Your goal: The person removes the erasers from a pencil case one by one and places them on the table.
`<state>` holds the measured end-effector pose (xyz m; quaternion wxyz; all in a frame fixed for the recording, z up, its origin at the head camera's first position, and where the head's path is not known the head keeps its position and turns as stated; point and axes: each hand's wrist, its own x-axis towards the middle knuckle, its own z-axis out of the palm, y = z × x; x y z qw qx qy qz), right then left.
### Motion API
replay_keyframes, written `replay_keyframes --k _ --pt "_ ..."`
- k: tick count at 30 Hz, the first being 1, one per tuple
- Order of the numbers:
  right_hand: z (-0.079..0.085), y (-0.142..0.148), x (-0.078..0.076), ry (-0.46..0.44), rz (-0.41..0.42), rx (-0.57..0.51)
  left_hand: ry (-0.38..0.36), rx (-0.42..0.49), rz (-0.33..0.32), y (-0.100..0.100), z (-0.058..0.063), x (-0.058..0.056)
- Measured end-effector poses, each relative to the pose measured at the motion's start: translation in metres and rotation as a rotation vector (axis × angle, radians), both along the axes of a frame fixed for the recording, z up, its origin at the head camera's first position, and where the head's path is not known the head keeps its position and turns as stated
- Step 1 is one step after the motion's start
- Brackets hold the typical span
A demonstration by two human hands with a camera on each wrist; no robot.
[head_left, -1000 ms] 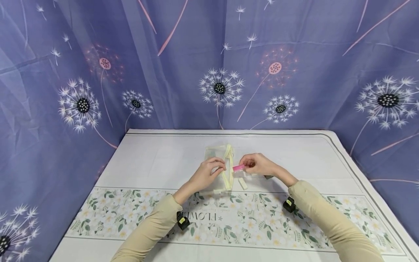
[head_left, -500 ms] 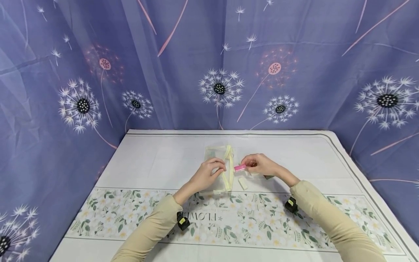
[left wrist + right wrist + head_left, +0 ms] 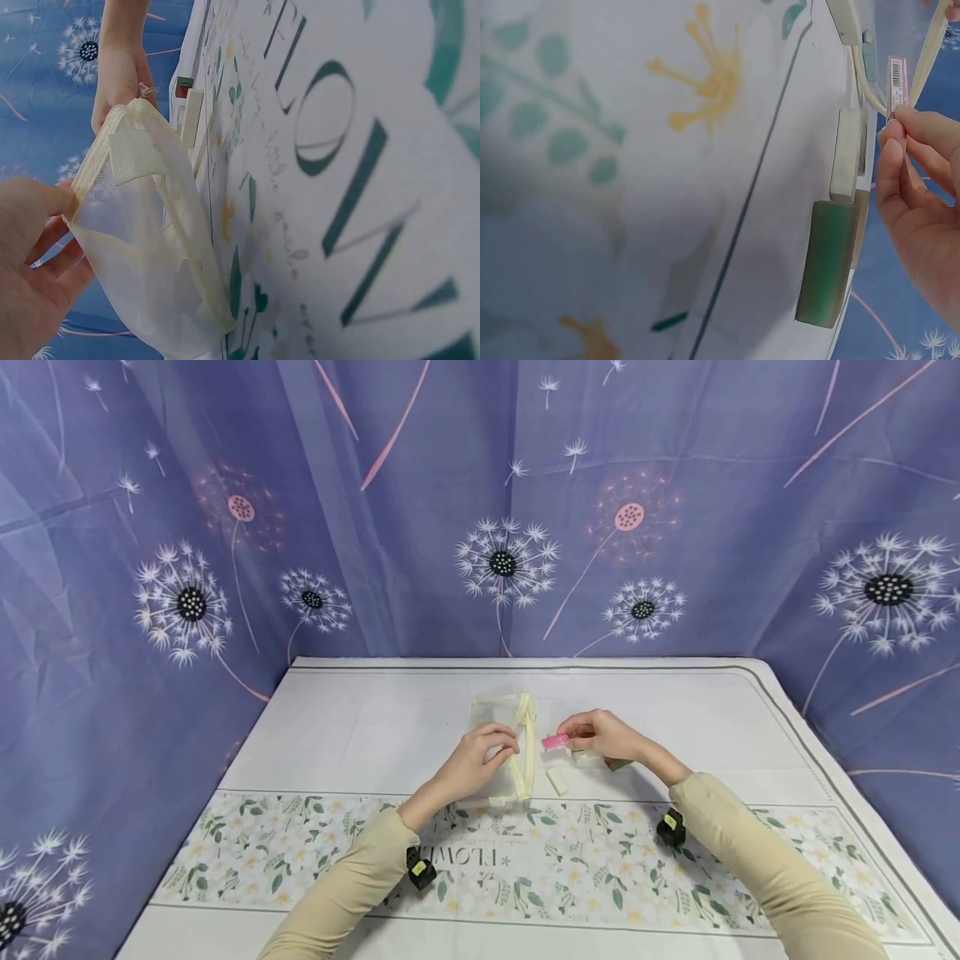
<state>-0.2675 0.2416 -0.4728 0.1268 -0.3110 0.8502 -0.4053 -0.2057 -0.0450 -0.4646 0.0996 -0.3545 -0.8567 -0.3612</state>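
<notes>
A see-through mesh pouch (image 3: 489,710) with pale yellow edging lies mid-table in the head view. My left hand (image 3: 474,758) pinches its edge between thumb and fingers; in the left wrist view the mesh pouch (image 3: 150,292) hangs tented from that grip. Just right of the pouch's opening, my right hand (image 3: 604,735) pinches a small pink block (image 3: 555,742) at one end. A barcode label shows on the pink block (image 3: 897,79) in the right wrist view. A pale block (image 3: 557,781) lies on the table between the hands.
Beneath my right hand are another pale block (image 3: 846,154) and a green-and-brown block (image 3: 827,262), end to end. A flower-printed strip (image 3: 540,868) crosses the tablecloth nearer me. A blue dandelion curtain (image 3: 420,527) stands behind the table.
My right hand has drawn slightly to the right with the pink block, widening the gap from the pouch's edge. The left hand keeps its place on the pouch.
</notes>
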Motion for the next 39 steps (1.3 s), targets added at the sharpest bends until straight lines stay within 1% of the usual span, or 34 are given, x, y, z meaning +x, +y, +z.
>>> replay_keyframes --k 4,7,9,11,14,18,20,26,28,29,31,35,36,39 --pt "-0.002 0.003 -0.002 0.006 0.005 -0.009 0.0 0.011 -0.001 0.0 -0.001 0.0" --pt "-0.005 0.006 -0.004 0.024 0.04 -0.044 0.002 0.013 -0.001 0.0 -0.001 0.0" --pt "-0.005 0.007 -0.004 0.025 0.043 -0.054 -0.001 0.014 -0.004 0.0 0.0 -0.001" --pt "-0.004 0.008 -0.005 0.008 0.026 -0.044 -0.004 0.013 -0.005 0.0 0.0 -0.001" --pt "-0.002 0.008 -0.005 -0.045 -0.028 -0.026 -0.009 0.013 -0.002 -0.001 0.001 -0.001" --pt "0.001 0.009 -0.004 -0.092 -0.058 -0.035 -0.009 0.009 0.002 -0.001 0.002 -0.001" --pt "0.001 0.009 -0.004 -0.098 -0.068 -0.034 -0.008 0.009 -0.003 -0.001 0.002 0.0" --pt "-0.002 0.011 -0.005 -0.092 -0.103 -0.03 -0.006 0.018 -0.018 -0.002 0.001 0.0" --pt "-0.004 0.011 -0.005 -0.083 -0.11 -0.038 -0.005 0.017 -0.012 -0.002 0.001 -0.001" --pt "0.0 0.01 -0.003 -0.078 -0.109 -0.036 -0.005 0.015 -0.01 -0.002 0.0 -0.001" --pt "0.001 0.01 -0.003 -0.066 -0.106 -0.035 -0.006 0.012 -0.003 -0.002 0.0 -0.001" --pt "0.003 0.009 -0.003 -0.049 -0.146 -0.012 -0.003 0.018 -0.01 -0.001 -0.002 -0.001" --pt "-0.002 0.011 -0.006 -0.041 -0.156 -0.01 -0.003 0.023 -0.013 -0.001 -0.002 -0.001" --pt "-0.003 0.011 -0.006 -0.02 -0.182 0.008 -0.004 0.023 -0.016 -0.001 -0.003 -0.002"
